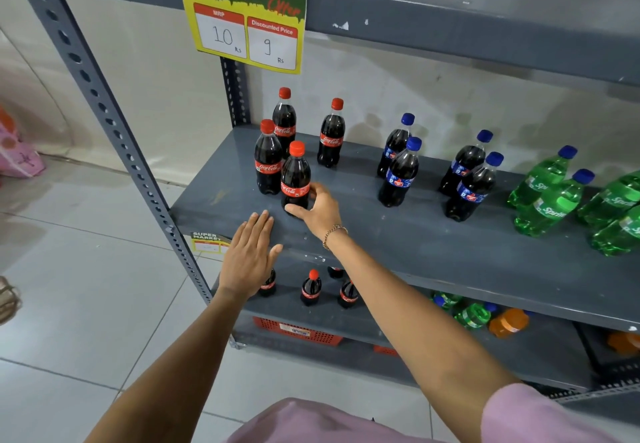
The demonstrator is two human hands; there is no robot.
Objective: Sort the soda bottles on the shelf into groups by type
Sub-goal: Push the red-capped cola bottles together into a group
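Note:
On the grey shelf [398, 235] stand several red-capped Coca-Cola bottles at the left. My right hand [317, 209] grips the base of the front Coca-Cola bottle [295, 176], which stands upright on the shelf. Two more stand just behind it [267, 158] [284, 120], and another [331, 134] stands apart to the right. In the middle are several dark blue-capped cola bottles [400, 174] [472, 186]. Green Sprite bottles [550, 200] cluster at the right edge. My left hand [251, 252] hovers flat, fingers together, at the shelf's front edge and holds nothing.
A supermarket price sign [247, 17] hangs from the upper shelf. The lower shelf holds more Coca-Cola bottles [311, 287], Sprite bottles [472, 314] and an orange bottle [509, 321]. A red basket [298, 333] sits below. The perforated upright post [114, 131] is at the left.

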